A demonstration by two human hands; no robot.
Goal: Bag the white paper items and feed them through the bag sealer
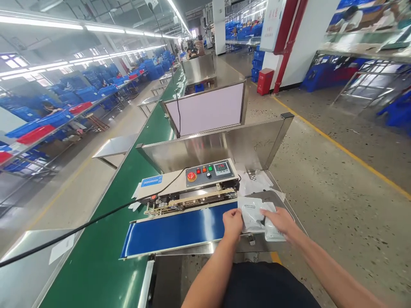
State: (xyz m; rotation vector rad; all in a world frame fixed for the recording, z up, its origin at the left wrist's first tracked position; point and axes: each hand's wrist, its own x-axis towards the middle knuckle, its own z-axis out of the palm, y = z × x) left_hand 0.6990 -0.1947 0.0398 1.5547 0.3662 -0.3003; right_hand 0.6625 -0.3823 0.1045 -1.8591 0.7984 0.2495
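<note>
Head view: the left hand and the right hand are resting apart, both on a pair of white pouches, though I can't tell whether the fingers are clamping them or only lying on them. The pouches are sitting between the hands on a metal shelf, just right of a blue belt. Ahead of the hands, a sealing machine is standing, with loose white bags lying beyond the pouches. A black cable is running off to the left. The risks I'm seeing are a pouch sliding off the shelf if the fingers loosen, or a wrist catching that cable
</note>
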